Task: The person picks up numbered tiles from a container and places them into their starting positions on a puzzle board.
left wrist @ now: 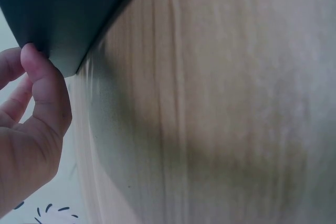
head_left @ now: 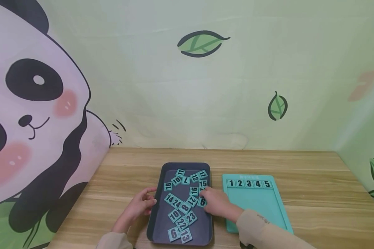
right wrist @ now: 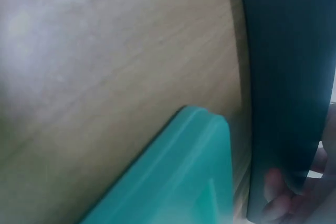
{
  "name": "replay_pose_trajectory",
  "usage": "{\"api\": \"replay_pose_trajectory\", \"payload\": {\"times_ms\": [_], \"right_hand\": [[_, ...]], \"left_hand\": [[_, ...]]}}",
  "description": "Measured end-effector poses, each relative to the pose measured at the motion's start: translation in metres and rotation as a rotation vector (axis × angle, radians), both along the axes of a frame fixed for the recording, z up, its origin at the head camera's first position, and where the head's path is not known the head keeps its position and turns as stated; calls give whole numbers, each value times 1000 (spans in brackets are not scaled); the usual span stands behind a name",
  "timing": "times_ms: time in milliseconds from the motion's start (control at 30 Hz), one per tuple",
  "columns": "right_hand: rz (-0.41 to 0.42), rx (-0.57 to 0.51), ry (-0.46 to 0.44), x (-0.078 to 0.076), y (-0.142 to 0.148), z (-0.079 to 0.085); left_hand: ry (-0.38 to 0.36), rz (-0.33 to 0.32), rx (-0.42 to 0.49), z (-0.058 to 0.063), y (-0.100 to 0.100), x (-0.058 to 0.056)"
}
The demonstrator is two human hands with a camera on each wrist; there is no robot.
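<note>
A dark grey tray [head_left: 156, 226] holds several loose teal number tiles [head_left: 182, 223] with black digits, scattered at different angles. At its left wall my left hand [head_left: 141, 204] grips the rim, the thumb [left wrist: 43, 72] against the outer side. My right hand [head_left: 218, 202] reaches over the right rim, its bent fingertips at the tiles beside 16 and 6, partly covering one. Whether they pinch a tile, I cannot tell. In the right wrist view, some right-hand fingers [right wrist: 275, 203] lie against the outer tray wall.
Right of the tray lies a teal number board [head_left: 255, 204], tiles 1 to 5 set in order along its top row. My right forearm crosses its lower part. Both rest on a wooden table [head_left: 318, 193], with a printed cloth wall [head_left: 143, 86] behind.
</note>
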State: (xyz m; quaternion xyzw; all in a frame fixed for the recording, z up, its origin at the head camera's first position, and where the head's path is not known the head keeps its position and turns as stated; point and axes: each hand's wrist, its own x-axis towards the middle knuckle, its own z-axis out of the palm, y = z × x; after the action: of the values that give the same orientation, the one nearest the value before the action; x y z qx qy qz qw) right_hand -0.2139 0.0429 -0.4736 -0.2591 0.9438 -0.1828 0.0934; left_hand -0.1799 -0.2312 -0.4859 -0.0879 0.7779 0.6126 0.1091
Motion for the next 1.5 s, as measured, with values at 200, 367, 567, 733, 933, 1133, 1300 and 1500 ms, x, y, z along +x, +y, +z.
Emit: {"api": "replay_pose_trajectory", "payload": {"times_ms": [200, 367, 567, 733, 933, 1133, 1300, 1500], "right_hand": [[-5, -115, -79, -1, 6, 4], [-23, -247, -136, -3, 15, 13], [-67, -350, -175, -7, 32, 24], [-94, -374, -134, -14, 52, 26], [-141, -358, -99, -21, 79, 22], [-201, -317, -91, -25, 103, 10], [-236, -278, -115, -27, 113, 0], [-212, -244, -73, -27, 115, -10]], "left_hand": [[-7, 5, 5, 0, 1, 0], [-9, 4, 8, 2, 1, 0], [-13, 19, -1, 2, 3, 0], [-16, 20, -4, 3, 3, 0], [-20, 20, -4, 2, 3, -1], [-26, 28, -7, 0, 3, -1], [-30, 33, -12, 0, 2, -1], [-27, 25, -9, 0, 2, -1]]}}
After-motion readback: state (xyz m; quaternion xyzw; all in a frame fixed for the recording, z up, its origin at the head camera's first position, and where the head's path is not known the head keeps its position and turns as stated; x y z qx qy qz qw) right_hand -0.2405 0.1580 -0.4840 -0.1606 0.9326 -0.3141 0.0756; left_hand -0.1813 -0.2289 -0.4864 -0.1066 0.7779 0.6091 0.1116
